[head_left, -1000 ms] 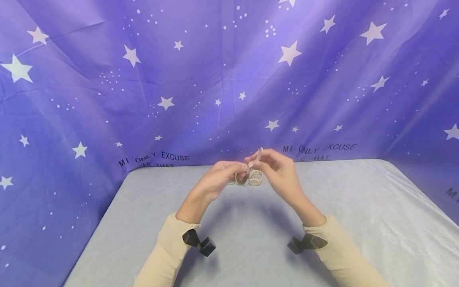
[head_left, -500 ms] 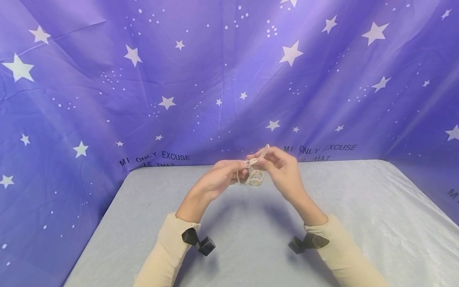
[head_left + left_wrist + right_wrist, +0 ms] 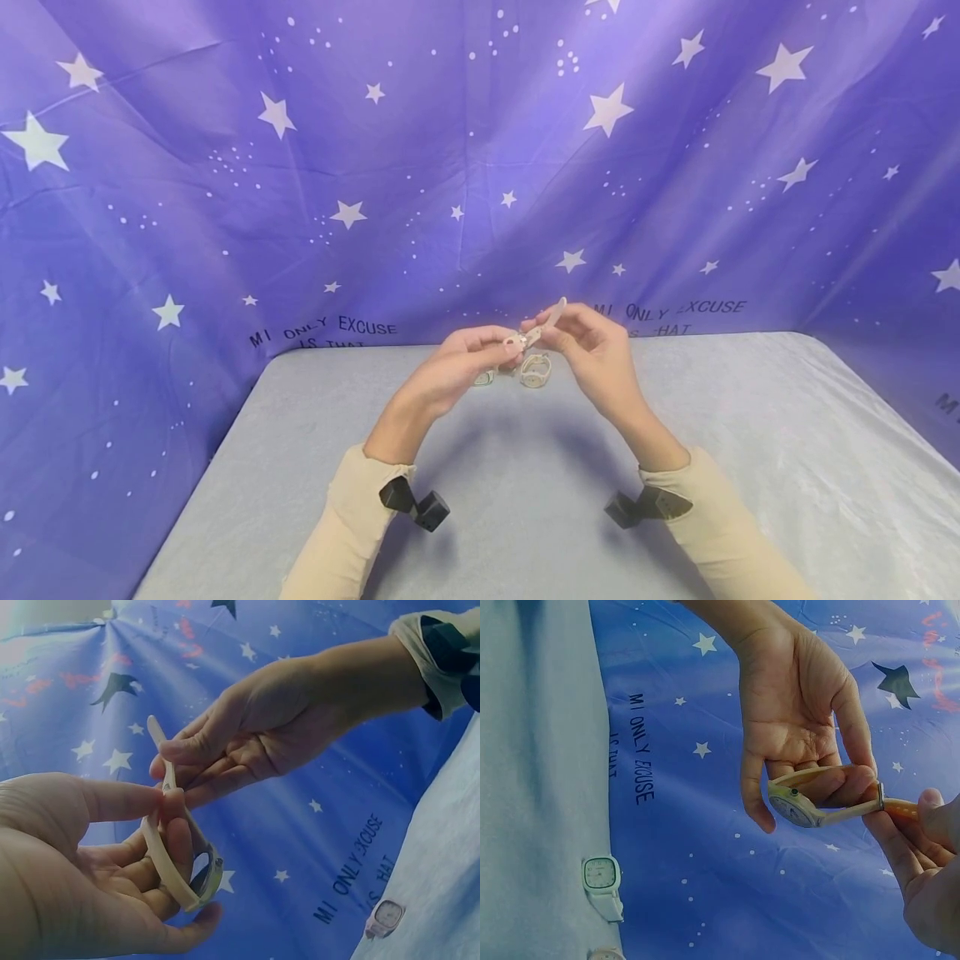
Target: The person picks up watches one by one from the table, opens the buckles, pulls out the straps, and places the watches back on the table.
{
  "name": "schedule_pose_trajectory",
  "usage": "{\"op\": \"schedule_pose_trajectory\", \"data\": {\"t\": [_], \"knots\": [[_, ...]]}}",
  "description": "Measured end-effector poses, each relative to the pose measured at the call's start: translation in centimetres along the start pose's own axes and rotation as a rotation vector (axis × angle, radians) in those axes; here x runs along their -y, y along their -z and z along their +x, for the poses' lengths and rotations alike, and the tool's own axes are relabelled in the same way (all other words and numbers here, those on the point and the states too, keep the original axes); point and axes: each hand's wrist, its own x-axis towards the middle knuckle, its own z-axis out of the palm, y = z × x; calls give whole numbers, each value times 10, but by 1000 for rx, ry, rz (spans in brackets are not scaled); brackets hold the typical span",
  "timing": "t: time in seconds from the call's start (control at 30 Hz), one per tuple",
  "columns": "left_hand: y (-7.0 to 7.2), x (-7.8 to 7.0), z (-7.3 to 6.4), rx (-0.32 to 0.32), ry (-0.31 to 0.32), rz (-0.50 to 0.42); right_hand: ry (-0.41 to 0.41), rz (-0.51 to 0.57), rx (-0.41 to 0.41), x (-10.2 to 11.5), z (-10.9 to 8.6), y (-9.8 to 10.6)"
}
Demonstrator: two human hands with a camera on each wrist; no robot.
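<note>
Both hands hold a cream-strapped wristwatch [image 3: 533, 337] up over the back of the table. Its strap is looped, and the round dial [image 3: 795, 808] shows in the right wrist view. My left hand [image 3: 461, 367] pinches the strap by the metal buckle [image 3: 881, 796], with fingers inside the loop. My right hand [image 3: 596, 354] pinches the strap's free end between thumb and fingers; its tip [image 3: 154, 727] sticks up past them. In the head view the left hand hides most of the watch's case.
A second round watch [image 3: 535, 372] lies on the grey cloth-covered table [image 3: 510, 517] below the hands. Left of it is a white watch with a green-edged square dial [image 3: 601, 874]. A purple star-printed curtain [image 3: 420, 150] hangs behind the table's back edge.
My right hand has moved slightly up and to the right with the strap end. The left hand has turned a little, and the hanging loop has gone out of sight behind its fingers.
</note>
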Motion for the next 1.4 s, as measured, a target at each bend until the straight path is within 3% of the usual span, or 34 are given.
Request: {"op": "schedule_pose_trajectory", "data": {"t": [0.2,0.4,0.57,0.97,1.4], "knots": [[-2,0,-1,-69,-45,119,14,17,-5,0,0,-1],[-7,-1,-3,-159,-166,304,18,22,-15,-1,0,-2],[-10,-1,-4,-225,-232,431,12,37,-28,-1,0,-3],[-11,1,-3,-160,-319,403,-28,-49,-47,0,-1,-6],[-13,4,-3,-195,-317,465,-36,-103,-39,0,-4,-8]]}}
